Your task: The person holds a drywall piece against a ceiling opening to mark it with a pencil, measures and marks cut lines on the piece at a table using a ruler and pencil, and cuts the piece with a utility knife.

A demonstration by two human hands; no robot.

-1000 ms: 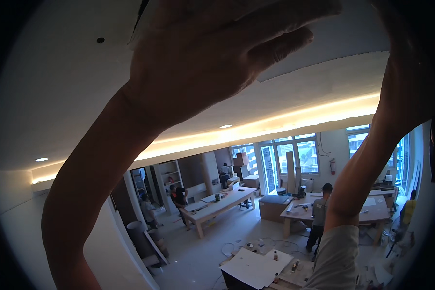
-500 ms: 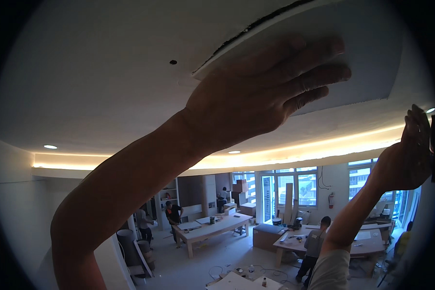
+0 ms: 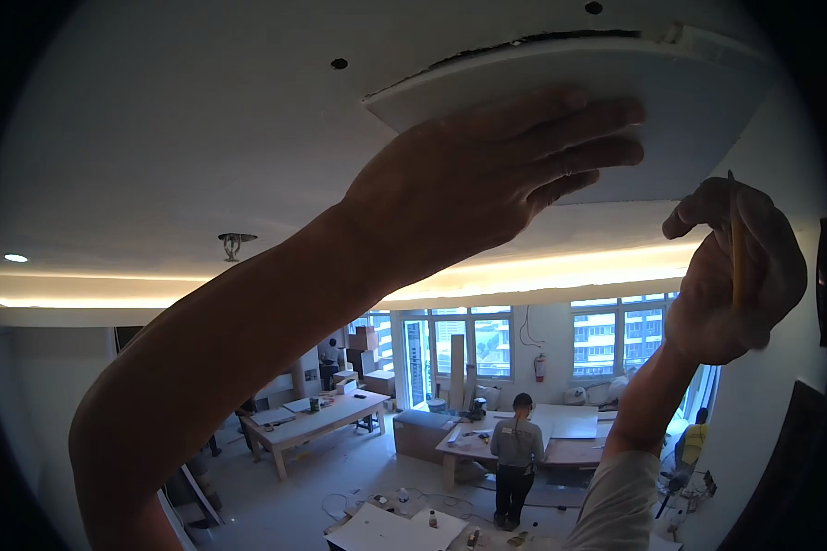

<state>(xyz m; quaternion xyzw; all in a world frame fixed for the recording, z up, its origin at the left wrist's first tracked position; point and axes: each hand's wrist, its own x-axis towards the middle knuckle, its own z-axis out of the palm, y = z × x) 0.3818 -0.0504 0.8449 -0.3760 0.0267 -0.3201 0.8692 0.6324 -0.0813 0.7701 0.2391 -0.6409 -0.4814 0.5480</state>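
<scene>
My left hand (image 3: 487, 188) presses flat, fingers stretched out, against the underside of a grey-white board (image 3: 685, 106) overhead. A dark, rough-edged gap (image 3: 524, 41) runs along the far-upper edge of that board, where it meets the white ceiling (image 3: 202, 138). To the right and lower, my right hand (image 3: 772, 243) is raised with its fingers curled. A slim yellow pencil (image 3: 738, 253) stands nearly upright in it, dark tip upward. The right hand appears apart from the board.
Two round holes, one a dark hole (image 3: 339, 64), mark the ceiling. A lit cove (image 3: 560, 271) curves beyond. Below are a long worktable (image 3: 326, 418), a person in grey (image 3: 519, 445) at another table, and white boards (image 3: 390, 528). A wall (image 3: 781, 349) stands at right.
My view has swung to the right. The right hand has moved left from the wall side and turned, now showing the pencil. My left hand stays flat on the board.
</scene>
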